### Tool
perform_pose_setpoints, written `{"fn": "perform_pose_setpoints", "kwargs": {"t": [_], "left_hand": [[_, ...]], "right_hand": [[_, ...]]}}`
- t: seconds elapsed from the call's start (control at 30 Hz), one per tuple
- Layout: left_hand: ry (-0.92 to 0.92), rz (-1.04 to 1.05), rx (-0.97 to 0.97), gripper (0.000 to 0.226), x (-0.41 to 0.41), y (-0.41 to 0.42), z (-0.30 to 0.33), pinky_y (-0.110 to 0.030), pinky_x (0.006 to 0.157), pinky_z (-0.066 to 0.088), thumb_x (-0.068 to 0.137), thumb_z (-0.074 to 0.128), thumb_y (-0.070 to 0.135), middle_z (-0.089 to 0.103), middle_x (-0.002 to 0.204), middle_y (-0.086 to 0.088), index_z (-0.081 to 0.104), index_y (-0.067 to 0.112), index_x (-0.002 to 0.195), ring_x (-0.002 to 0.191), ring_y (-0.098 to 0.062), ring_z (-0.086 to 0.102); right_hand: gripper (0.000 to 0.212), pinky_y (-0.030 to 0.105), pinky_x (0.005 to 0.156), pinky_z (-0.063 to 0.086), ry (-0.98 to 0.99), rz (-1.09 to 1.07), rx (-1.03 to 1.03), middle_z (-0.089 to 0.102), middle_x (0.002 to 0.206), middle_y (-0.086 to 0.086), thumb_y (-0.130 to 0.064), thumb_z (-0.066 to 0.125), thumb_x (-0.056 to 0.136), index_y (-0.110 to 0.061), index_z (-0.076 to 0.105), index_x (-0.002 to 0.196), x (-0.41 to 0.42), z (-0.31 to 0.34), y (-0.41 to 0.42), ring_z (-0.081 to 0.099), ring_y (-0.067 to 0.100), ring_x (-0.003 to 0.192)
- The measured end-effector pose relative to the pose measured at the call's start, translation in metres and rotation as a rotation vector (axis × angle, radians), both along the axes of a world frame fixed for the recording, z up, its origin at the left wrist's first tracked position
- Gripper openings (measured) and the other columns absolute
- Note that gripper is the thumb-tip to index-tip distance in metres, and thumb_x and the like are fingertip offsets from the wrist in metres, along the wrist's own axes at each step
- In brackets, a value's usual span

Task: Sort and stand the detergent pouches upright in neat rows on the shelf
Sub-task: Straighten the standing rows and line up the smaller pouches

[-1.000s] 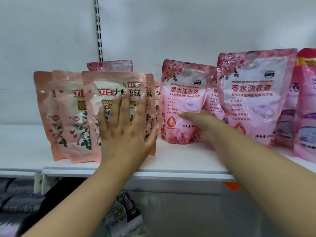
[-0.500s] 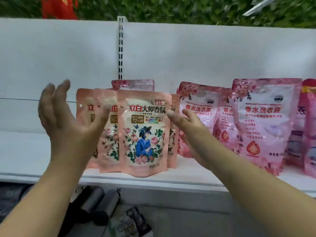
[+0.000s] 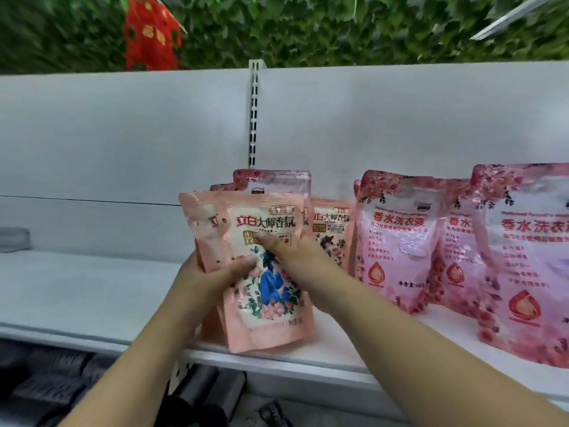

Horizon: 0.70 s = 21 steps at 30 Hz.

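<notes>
Two hands meet on one bundle: your left hand (image 3: 212, 272) wraps the left edge of a stack of peach floral pouches (image 3: 261, 272), thumb curled across the front pouch, and your right hand (image 3: 295, 257) clamps the right side, its thumb pressed on the printed panel near the top. Each grip is pinching the stack, not spread. The front pouch shows a figure in blue among roses; at least one more of the same kind sits just behind it, offset to the left. The bundle stands upright with its bottom edge touching the front of the white shelf (image 3: 77, 291).

Just behind your right hand, another peach pouch (image 3: 331, 229) stands upright on the shelf. Behind the bundle, close to the back wall, a pink pouch with a clear window (image 3: 274, 180) rises above the peach tops.

To the right stands a row of larger pink laundry pouches: the nearest one to your hands (image 3: 394, 238) is upright, a second (image 3: 455, 241) is tucked partly behind it, and a third (image 3: 523, 263) sits closer to the shelf edge and is cut off by the frame. All the pouches are sealed; what fills them cannot be seen.

A slotted upright (image 3: 253, 112) runs up the grey back panel. Above the panel there are green foliage (image 3: 338, 29) and a red hanging ornament (image 3: 151, 35). Below the shelf lie dark rolls (image 3: 215, 392), blurred.
</notes>
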<state>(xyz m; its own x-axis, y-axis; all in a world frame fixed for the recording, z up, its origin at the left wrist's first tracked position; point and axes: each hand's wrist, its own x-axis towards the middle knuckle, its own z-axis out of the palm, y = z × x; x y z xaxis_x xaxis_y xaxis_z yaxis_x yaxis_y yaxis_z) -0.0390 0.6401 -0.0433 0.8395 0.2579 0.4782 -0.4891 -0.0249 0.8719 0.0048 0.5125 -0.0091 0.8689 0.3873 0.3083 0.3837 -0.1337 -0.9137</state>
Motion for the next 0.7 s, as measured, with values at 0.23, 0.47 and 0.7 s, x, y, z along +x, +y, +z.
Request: {"fn": "perform_pose_setpoints", "kwargs": {"t": [0.23,0.47,0.7], "left_hand": [[-0.108,0.397,-0.044,0.029,-0.017,0.028,-0.004,-0.026,0.050,0.054,0.064,0.077,0.005,0.071,0.066,0.008,0.063,0.024,0.080,0.061,-0.011,0.066],[-0.141,0.580,-0.060,0.033,-0.022,0.047,-0.017,-0.022,0.060,0.052,0.064,0.081,0.004,0.070,0.076,0.010,0.063,0.021,0.086,0.061,0.000,0.062],[-0.166,0.616,-0.170,0.034,-0.025,0.052,-0.020,-0.035,0.076,0.050,0.066,0.078,0.000,0.066,0.085,0.006,0.062,0.023,0.085,0.073,-0.015,0.061]], "right_hand": [[0.071,0.040,0.106,0.030,-0.045,0.088,-0.001,0.047,0.139,0.005,-0.053,0.057,0.082,-0.013,0.037,0.137,-0.003,-0.006,0.028,0.043,0.024,0.126],[0.078,0.041,0.109,0.026,-0.243,-0.107,0.091,0.025,0.148,-0.003,-0.057,0.054,0.081,-0.021,0.024,0.143,0.006,-0.010,0.023,0.029,0.020,0.135],[0.066,0.047,0.106,0.027,0.037,-0.167,0.210,0.026,0.151,0.001,-0.050,0.049,0.088,-0.026,0.025,0.144,0.033,0.009,-0.011,0.028,0.027,0.136]]}}
